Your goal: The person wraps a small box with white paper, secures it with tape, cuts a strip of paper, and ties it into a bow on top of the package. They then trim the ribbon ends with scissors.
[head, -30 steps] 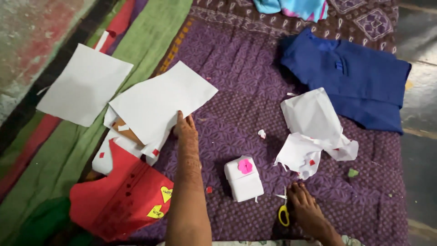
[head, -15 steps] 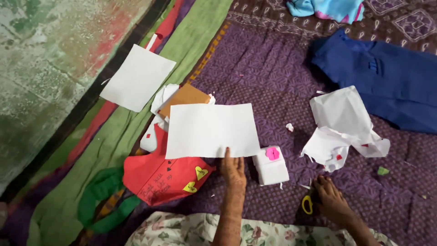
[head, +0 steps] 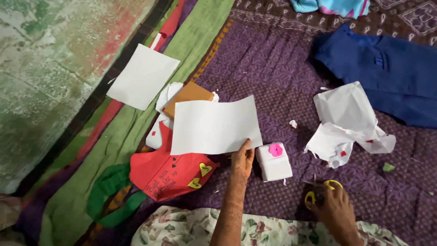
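A left hand point(head: 242, 160) pinches the lower corner of a white paper sheet point(head: 214, 125) lifted above the purple quilt point(head: 264, 68), while the right hand point(head: 334, 207) grips yellow-handled scissors point(head: 321, 187) (blades hidden); a flat, taut sheet would likely cut cleanest.

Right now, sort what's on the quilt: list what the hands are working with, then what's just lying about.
In hand:
left hand holding white sheet
right hand on yellow-handled scissors

Lying about:
small wrapped box with pink flower
red paper bag
crumpled white paper
blue garment
second white sheet
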